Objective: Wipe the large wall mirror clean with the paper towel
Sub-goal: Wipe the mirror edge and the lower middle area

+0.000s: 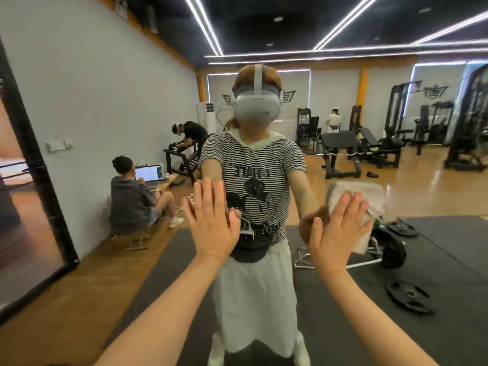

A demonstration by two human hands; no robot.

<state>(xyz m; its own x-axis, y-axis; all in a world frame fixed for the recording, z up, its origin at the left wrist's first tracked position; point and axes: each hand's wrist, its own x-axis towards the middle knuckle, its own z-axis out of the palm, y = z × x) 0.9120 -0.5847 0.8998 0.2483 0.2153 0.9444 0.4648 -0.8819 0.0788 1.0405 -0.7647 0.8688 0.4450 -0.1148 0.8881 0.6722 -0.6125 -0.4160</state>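
The large wall mirror (343, 83) fills nearly the whole view, and my own reflection stands in its middle. My right hand (340, 228) lies flat with straight fingers on a folded white paper towel (369, 196), pressing it against the glass at right of centre. My left hand (211, 220) is spread flat with its palm on the mirror, left of my reflection and level with the right hand. It holds nothing.
The mirror's black frame (39, 180) runs down the left edge. All else is reflection: gym machines at the back right, weight plates (409, 295) on black mats, a seated person with a laptop (132, 191), and another person bent over a dumbbell rack.
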